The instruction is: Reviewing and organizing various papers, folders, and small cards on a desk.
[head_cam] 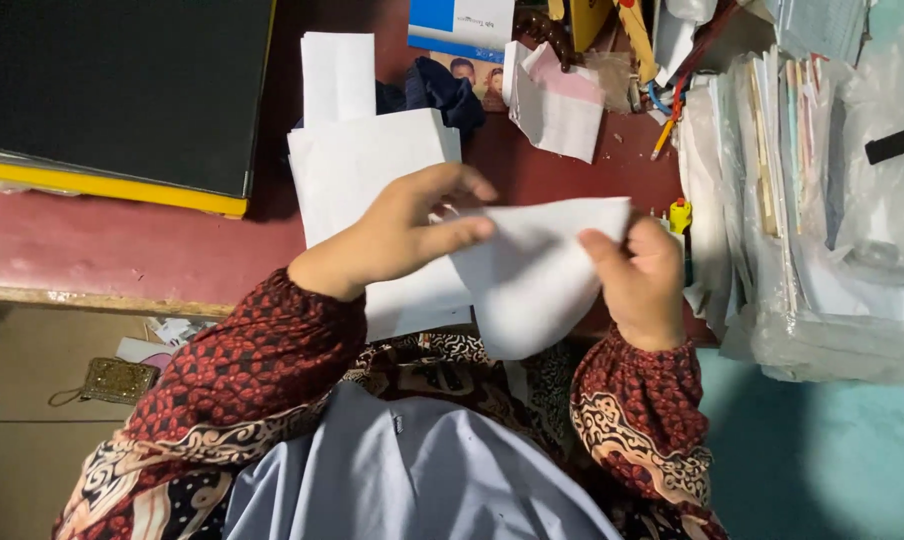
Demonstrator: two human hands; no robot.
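Note:
Both my hands hold one curled white sheet of paper [532,270] above the near edge of a dark red table [122,245]. My left hand [402,230] pinches the sheet's left edge between thumb and fingers. My right hand [644,280] grips its upper right corner with the thumb on top. The sheet bends into a rounded pocket that hangs down toward my lap. Under my left hand lies a stack of white paper [372,170] flat on the table. My sleeves are red patterned cloth.
A black board with a yellow edge [122,90] lies at the far left. Piles of papers in clear plastic [822,220] fill the right side. Loose paper, a dark cloth [442,90], a blue-and-white box and pens crowd the back. A small gold purse [117,378] lies on the floor.

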